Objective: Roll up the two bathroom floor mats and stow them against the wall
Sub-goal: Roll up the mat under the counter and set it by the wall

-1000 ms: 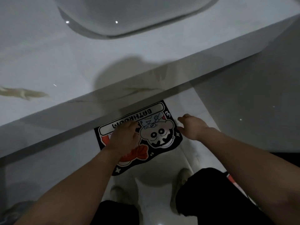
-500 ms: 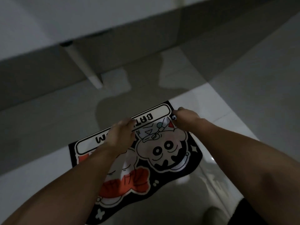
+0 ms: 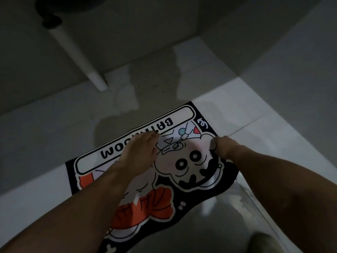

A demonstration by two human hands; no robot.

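Note:
A black bath mat [image 3: 193, 203] with a white "BATHROOM" label, a cartoon figure and orange patches lies flat on the pale floor tiles. My left hand [image 3: 138, 152] rests palm down on the mat over the middle of the label, fingers straight. My right hand [image 3: 221, 146] is at the mat's right edge, fingers curled, pinching that edge between thumb and fingers. Only one mat is in view.
A white drain pipe [image 3: 78, 53] slants down from a dark fitting [image 3: 51, 21] under the vanity to the floor. A grey wall [image 3: 145, 33] stands behind the mat. A wet patch [image 3: 145, 88] darkens the tiles. A slipper [image 3: 262, 242] shows at the bottom right.
My head has dropped below the vanity top, so the mat now looks larger and nearer. My right hand has closed on the mat's right edge; my left hand stays on the label.

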